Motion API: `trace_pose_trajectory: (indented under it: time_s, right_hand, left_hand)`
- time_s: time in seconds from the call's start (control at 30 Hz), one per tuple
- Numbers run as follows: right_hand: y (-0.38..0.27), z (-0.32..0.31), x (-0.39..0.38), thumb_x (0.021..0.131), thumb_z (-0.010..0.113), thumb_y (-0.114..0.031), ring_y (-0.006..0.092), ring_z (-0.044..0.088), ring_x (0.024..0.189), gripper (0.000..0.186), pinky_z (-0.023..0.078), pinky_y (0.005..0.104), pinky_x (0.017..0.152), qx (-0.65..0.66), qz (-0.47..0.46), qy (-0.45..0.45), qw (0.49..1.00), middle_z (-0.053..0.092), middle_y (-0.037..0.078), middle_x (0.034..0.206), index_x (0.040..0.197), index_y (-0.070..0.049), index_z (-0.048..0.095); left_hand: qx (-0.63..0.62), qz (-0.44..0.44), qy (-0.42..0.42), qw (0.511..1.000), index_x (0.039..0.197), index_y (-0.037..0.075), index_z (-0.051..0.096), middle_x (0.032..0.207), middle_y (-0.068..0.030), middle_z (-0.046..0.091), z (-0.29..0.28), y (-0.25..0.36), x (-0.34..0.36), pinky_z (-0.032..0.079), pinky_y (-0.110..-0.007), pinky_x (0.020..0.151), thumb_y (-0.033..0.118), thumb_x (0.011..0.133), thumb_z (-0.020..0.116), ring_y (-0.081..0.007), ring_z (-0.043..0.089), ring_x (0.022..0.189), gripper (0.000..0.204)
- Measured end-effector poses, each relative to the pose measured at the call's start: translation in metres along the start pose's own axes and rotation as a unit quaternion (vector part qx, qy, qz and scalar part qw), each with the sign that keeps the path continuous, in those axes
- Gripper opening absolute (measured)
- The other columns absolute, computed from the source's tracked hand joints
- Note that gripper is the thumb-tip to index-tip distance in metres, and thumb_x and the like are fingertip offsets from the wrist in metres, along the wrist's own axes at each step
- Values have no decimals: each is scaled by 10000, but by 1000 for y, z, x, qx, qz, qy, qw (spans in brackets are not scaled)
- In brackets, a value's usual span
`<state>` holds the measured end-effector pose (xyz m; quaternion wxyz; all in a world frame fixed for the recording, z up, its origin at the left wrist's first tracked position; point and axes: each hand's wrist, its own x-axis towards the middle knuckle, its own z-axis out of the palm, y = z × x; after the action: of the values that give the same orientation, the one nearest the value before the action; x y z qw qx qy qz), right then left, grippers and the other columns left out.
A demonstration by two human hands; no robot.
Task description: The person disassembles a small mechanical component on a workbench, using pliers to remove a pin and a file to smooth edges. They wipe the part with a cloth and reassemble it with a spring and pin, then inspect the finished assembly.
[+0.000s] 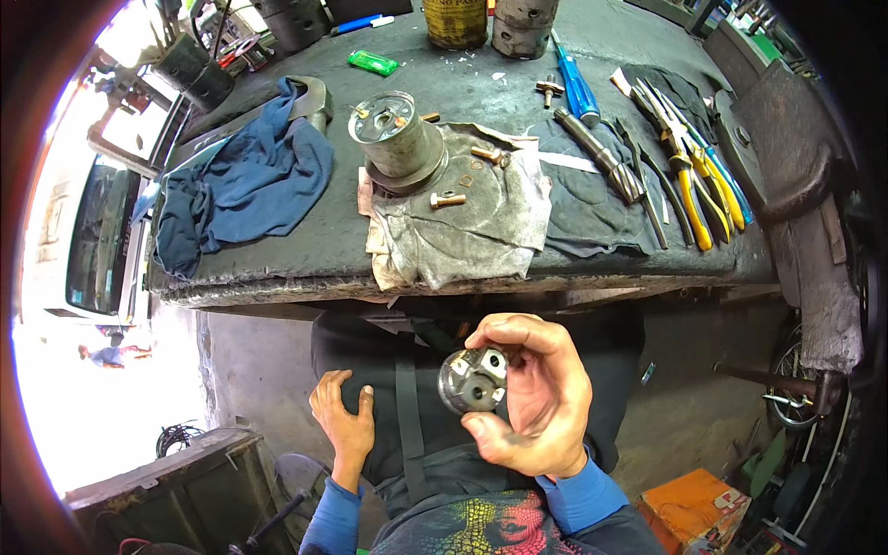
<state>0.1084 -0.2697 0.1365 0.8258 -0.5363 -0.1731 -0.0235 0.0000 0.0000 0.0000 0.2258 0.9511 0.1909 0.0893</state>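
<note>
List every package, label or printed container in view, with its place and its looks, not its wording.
Yellow tin can: far edge of the workbench, round, dark printed label.
Green lighter: flat on the bench, left of the can, small, bright green.
Orange box: on the floor, lower right, with a pale label patch.

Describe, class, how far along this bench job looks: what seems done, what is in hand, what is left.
Seemingly done: the grey cylindrical housing stands stripped on the grey rag, loose bolts beside it. In hand: the right hand holds a small round metal part up; the left hand rests on the lap. Probably left: refitting; pliers lie unused.
</note>
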Motion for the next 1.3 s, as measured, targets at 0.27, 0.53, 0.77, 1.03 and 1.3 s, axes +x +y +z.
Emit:
trace_pose_trajectory:
  time_s: [0.27, 0.53, 0.77, 1.03, 1.3]
  right_hand:
    - [-11, 8, 0, 728, 913, -73, 284, 680, 1116, 709, 523, 367, 928, -167, -91, -11, 982, 709, 173, 1284, 1380, 1, 647]
    - [-14, 9, -3, 743, 913, -62, 348, 714, 1227, 715, 538, 440, 1066, -131, -85, -28, 987, 746, 203, 1301, 1397, 8, 633]
    - [-15, 9, -4, 757, 909, -73, 352, 720, 1209, 694, 543, 443, 1053, -138, -80, -44, 986, 748, 196, 1295, 1391, 1, 637]
    - [-17, 10, -2, 734, 897, -40, 354, 729, 1188, 704, 543, 444, 1046, -143, -80, -50, 985, 750, 194, 1292, 1389, -9, 640]
    - [-16, 12, -4, 715, 886, 12, 340, 702, 1242, 734, 541, 431, 1068, -96, -57, -48, 993, 724, 217, 1315, 1401, 7, 624]
  left_hand:
    - [-3, 16, 2, 1000, 1273, 110, 686, 1385, -108, 649, 1, -6, 0, 368, -511, 1184, 157, 860, 836, -362, 528, 1345, 442]
    - [0, 3, -7, 1000, 1271, 114, 687, 1394, -105, 644, 0, -4, 1, 370, -511, 1181, 168, 866, 829, -361, 523, 1344, 433]
    - [0, 9, -3, 1000, 1268, 113, 689, 1391, -109, 645, 3, -7, 1, 366, -514, 1184, 180, 863, 831, -361, 523, 1345, 433]
    - [-6, 4, -7, 1000, 1269, 113, 691, 1387, -107, 649, 1, -5, 2, 364, -514, 1185, 182, 860, 837, -363, 525, 1342, 440]
    - [-8, -1, -10, 1000, 1273, 114, 693, 1392, -98, 647, 0, -3, 1, 365, -509, 1184, 176, 859, 838, -357, 521, 1343, 443]
